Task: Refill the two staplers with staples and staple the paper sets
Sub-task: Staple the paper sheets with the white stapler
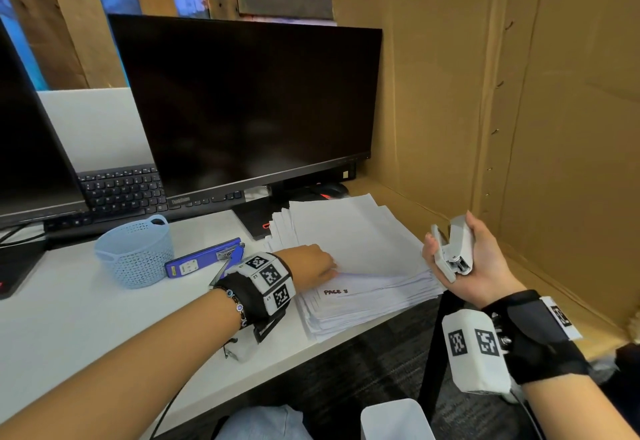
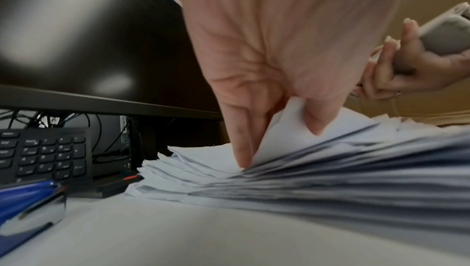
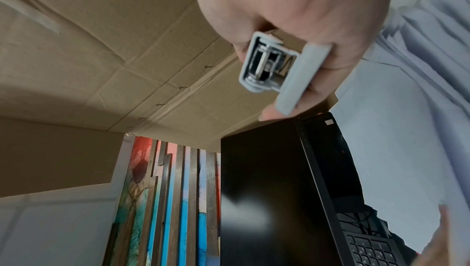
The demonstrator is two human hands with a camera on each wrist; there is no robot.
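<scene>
head / progress: we judge stapling has begun; right hand [image 1: 485, 263] grips white stapler [image 1: 452, 249] in the air, fingers curled round it, mouth a little apart and facing the stack. No sheet in it yet.
head / left hand [image 1: 311, 263]: on the paper stack [image 1: 363, 287], fingers tucked under a lifted top sheet; exact finger pose hidden from here.
head / left to do: we guess most of the stack is still unstapled; a lower sheet reads "PAGE 5". Can't tell staple load of either stapler.
head / blue stapler [image 1: 204, 257]: lies on desk [image 1: 86, 318] behind the left wrist, top looks hinged open, so refill maybe unfinished.
head / around: basket [image 1: 136, 252] beyond the blue stapler, monitor [image 1: 249, 107] past the fingertips, keyboard [image 1: 121, 190], cardboard wall [image 1: 519, 93] close beside right hand.
left wrist / fingers [image 2: 244, 139]: thumb and forefinger pinch a corner of the top sheet [image 2: 279, 129], lifted off the fanned stack.
left wrist / right hand: seen beyond the stack, wrapped on the stapler.
right wrist / stapler: fingers [image 3: 292, 29] clamp it top and bottom; metal inside shows, staples not readable.
obstacles: the stack is fanned and loose, so we think sets could slip or mix; cardboard crowds the right hand.
</scene>
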